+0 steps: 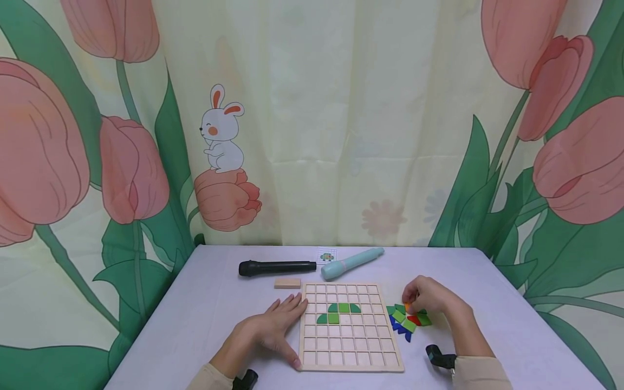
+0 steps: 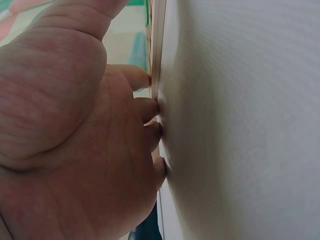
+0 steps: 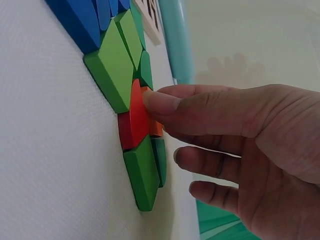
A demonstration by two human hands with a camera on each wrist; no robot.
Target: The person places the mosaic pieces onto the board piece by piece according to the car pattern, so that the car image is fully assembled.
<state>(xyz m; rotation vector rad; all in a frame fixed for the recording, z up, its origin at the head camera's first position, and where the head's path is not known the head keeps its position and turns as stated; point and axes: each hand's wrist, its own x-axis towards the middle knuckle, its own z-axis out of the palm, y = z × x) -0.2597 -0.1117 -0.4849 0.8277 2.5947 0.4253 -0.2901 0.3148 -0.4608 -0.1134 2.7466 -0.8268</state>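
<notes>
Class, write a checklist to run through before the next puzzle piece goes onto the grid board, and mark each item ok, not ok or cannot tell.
1. Grid board steadied: left hand lies flat against its left edge. Ok.
2. Piece gripped: right hand fingers pinch an orange piece at the pile of pieces. Ok.
3. Piece lifted free of the pile: cannot tell.
4. Free cells: only the green pieces fill cells. Ok.
5. Path between pile and board: nothing lies there. Ok.
6. Which cell fits the piece: cannot tell.

left hand flat, right hand — fingers pinching
</notes>
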